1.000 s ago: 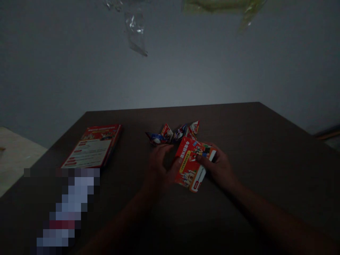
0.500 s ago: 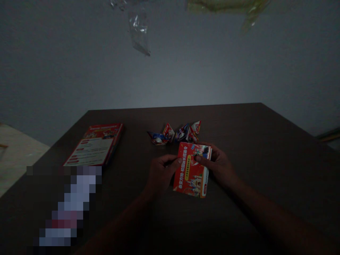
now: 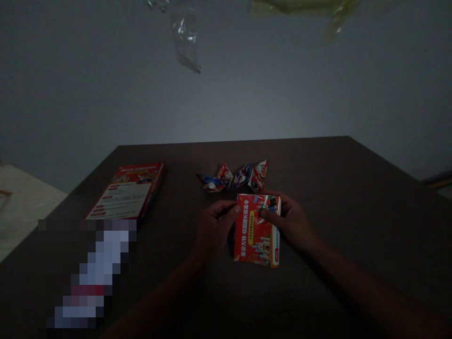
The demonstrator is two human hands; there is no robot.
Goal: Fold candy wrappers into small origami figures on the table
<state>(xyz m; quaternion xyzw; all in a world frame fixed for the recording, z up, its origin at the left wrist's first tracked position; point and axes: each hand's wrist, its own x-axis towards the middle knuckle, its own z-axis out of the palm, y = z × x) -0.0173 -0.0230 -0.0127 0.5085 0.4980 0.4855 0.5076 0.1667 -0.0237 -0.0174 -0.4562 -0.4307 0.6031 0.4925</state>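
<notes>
A folded red flyer [image 3: 257, 235] with white lettering and a printed castle is held above the dark table, its picture side facing me. My left hand [image 3: 218, 230] pinches its upper left edge between thumb and fingers. On the other side, my right hand [image 3: 291, 219] grips the flyer's right edge, thumb on the front and fingers hidden behind. Just beyond the hands lie a folded paper piece [image 3: 214, 181] in blue and red and a second folded paper piece [image 3: 249, 176], both with upturned pointed ends.
At the left of the dark table [image 3: 318, 165] lies a stack of red and white flyers [image 3: 125, 193]. A blurred-out pixelated patch [image 3: 102, 263] covers something nearer me. Behind the table rises a grey wall [image 3: 268, 94], with clear plastic [image 3: 186, 42] and yellowish tape [image 3: 300, 7] on it.
The flyer has turned slightly more upright and shifted a little lower and to the right, with both hands still holding it. The folded pieces and the stack stay put.
</notes>
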